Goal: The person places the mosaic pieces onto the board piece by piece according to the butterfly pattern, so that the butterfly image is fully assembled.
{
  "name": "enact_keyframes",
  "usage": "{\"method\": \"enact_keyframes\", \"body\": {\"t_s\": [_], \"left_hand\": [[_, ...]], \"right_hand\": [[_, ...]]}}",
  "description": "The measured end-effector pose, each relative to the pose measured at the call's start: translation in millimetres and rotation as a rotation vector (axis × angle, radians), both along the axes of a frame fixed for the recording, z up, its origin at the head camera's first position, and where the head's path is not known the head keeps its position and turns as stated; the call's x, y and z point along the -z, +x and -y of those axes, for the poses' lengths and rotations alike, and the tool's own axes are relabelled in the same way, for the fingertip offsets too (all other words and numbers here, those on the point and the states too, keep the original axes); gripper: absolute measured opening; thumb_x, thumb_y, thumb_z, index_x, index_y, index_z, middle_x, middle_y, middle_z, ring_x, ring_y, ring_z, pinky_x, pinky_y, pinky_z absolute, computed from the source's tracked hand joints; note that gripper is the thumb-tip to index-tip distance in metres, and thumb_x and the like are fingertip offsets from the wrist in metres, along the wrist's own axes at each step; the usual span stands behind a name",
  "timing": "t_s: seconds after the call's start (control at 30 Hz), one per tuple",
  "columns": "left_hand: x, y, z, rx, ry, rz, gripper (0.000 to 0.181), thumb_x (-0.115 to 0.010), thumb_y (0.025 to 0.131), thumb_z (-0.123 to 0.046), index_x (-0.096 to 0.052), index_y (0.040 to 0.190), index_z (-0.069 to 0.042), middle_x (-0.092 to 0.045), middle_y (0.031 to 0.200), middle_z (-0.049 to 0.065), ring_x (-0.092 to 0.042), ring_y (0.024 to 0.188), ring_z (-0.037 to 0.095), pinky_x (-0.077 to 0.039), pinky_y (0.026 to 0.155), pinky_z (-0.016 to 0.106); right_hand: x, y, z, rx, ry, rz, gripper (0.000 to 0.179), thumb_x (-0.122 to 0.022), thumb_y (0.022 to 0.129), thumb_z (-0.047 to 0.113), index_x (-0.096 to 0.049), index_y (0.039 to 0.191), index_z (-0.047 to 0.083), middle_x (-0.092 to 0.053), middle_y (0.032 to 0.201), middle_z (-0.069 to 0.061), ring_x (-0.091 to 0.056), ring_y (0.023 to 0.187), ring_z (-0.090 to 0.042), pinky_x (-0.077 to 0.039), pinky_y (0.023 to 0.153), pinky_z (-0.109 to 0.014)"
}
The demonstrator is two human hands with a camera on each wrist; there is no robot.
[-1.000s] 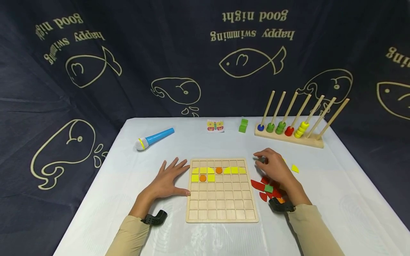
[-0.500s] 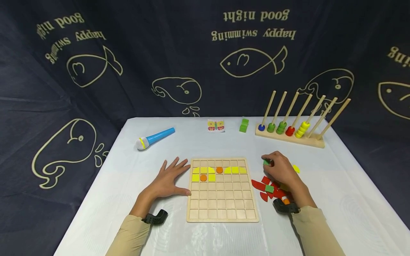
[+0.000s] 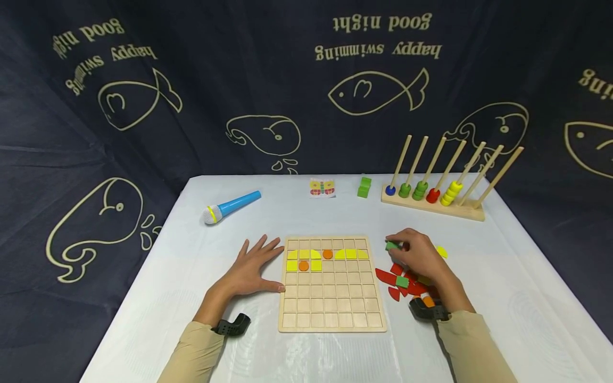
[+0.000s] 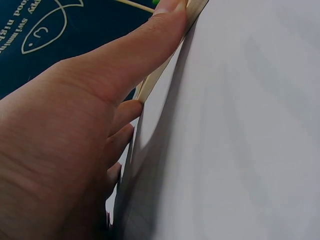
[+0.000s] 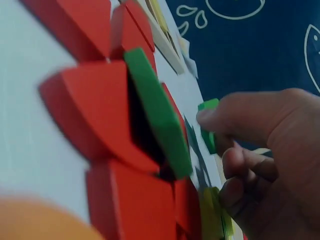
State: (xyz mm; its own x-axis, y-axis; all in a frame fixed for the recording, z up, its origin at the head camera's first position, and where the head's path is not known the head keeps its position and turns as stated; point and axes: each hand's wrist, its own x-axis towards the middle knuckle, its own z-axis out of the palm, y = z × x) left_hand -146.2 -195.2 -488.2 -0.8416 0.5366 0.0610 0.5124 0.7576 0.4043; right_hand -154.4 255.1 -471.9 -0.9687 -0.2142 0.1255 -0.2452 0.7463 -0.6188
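Note:
My left hand (image 3: 251,271) lies with fingers spread beside the wooden grid board (image 3: 330,306). Its thumb touches the board's left edge, as the left wrist view also shows. Yellow pieces (image 3: 316,266) and two orange round pieces (image 3: 304,266) fill some cells of the upper rows. Right of the board, my right hand (image 3: 421,255) pinches a small green block (image 5: 208,142) between thumb and fingers, above the table. Under and beside that hand lies a pile of red pieces (image 3: 386,276), with another green block (image 5: 157,112) leaning on top.
A blue toy microphone (image 3: 239,204) lies at the back left. A butterfly pattern card (image 3: 322,188), green blocks (image 3: 364,187) and a peg stand with coloured beads (image 3: 433,205) stand along the back. A yellow piece (image 3: 441,251) lies right of my right hand.
My right hand first shifted right, then slightly back left. The block in its fingers, dark and hard to see earlier, now shows its green face. My left hand and the board stayed put.

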Motion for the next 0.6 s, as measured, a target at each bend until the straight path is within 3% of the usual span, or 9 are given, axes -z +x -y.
{"method": "enact_keyframes", "body": {"t_s": [0.13,0.33,0.6], "left_hand": [[-0.5,0.5,0.3,-0.004,-0.010,0.007,0.104,-0.065,0.064,-0.080,-0.042,0.147,-0.022,-0.027,0.156,-0.001,-0.009,0.145,0.028,0.002,0.111,0.058],[-0.9,0.9,0.2,-0.006,-0.004,0.019,0.104,-0.067,0.064,-0.078,-0.042,0.147,-0.021,-0.027,0.156,-0.001,-0.009,0.145,0.027,0.003,0.111,0.057],[0.4,0.0,0.7,-0.006,-0.018,0.003,0.104,-0.065,0.064,-0.080,-0.042,0.148,-0.023,-0.026,0.156,-0.002,-0.009,0.145,0.028,0.003,0.111,0.057]], "right_hand": [[0.0,-1.7,9,-0.034,-0.047,-0.010,0.029,-0.073,0.084,0.016,-0.073,0.112,0.009,-0.063,0.100,-0.002,-0.050,0.080,-0.020,-0.046,0.066,-0.032],[-2.0,-2.3,26,-0.045,-0.072,0.045,0.030,-0.073,0.085,0.018,-0.072,0.114,0.012,-0.061,0.100,0.001,-0.051,0.079,-0.018,-0.047,0.062,-0.030],[-2.6,-1.8,52,-0.125,-0.094,0.010,0.030,-0.072,0.085,0.016,-0.072,0.114,0.011,-0.062,0.101,0.003,-0.053,0.076,-0.016,-0.047,0.063,-0.029]]}}
